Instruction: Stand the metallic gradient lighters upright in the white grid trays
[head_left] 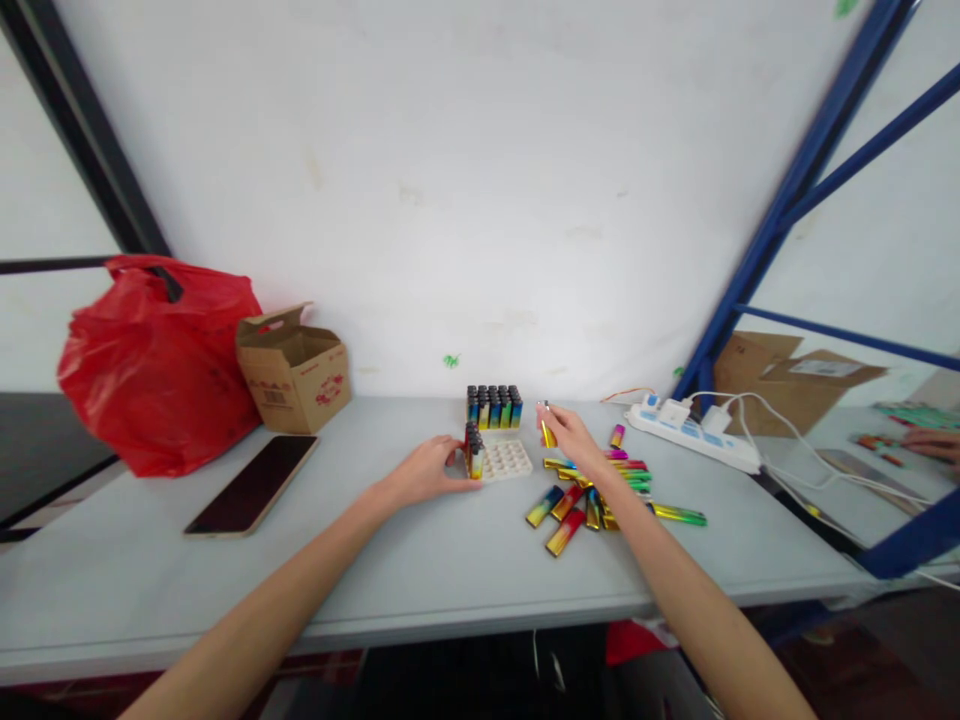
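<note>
My left hand (429, 470) is closed on the left end of a white tray (517, 458) with rows of round holes. A row of upright lighters (475, 462) stands in that end of the tray, beside my fingers. My right hand (571, 434) pinches a gold lighter (547, 432) just above the table, to the right of the tray. Behind the tray stands a block of upright lighters (494, 408) with black tops and blue-yellow bodies. Below my right hand and forearm lies a loose pile of shiny coloured lighters (568, 531), partly hidden by the arm.
On the left are a red plastic bag (161, 370), an open cardboard box (304, 380) and a phone (253, 487). A white power strip (694, 435) with plugs and cables lies on the right near a blue metal frame (787, 215). Another person's hand (934, 442) shows at the far right.
</note>
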